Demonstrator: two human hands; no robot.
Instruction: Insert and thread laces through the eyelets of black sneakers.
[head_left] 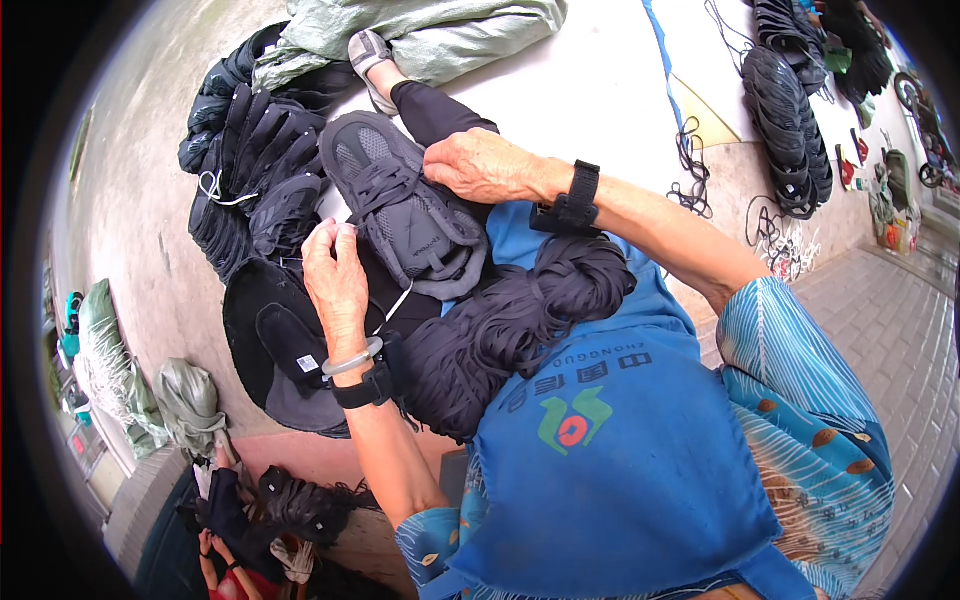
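Apparently lacing the eleven-o'clock shoe, mostly threaded, perhaps unfinished, with unclear grips in left hand and right hand.

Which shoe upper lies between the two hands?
The dark grey laced upper with the mesh toe, between left hand and right hand; the black uppers lie bunched together.

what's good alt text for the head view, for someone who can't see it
A bare right hand is at the side of a dark grey laced shoe, with the left hand close by its other side. A thick bundle of dark laces lies partly over a blue apron, and dark shoe uppers are piled to the left.
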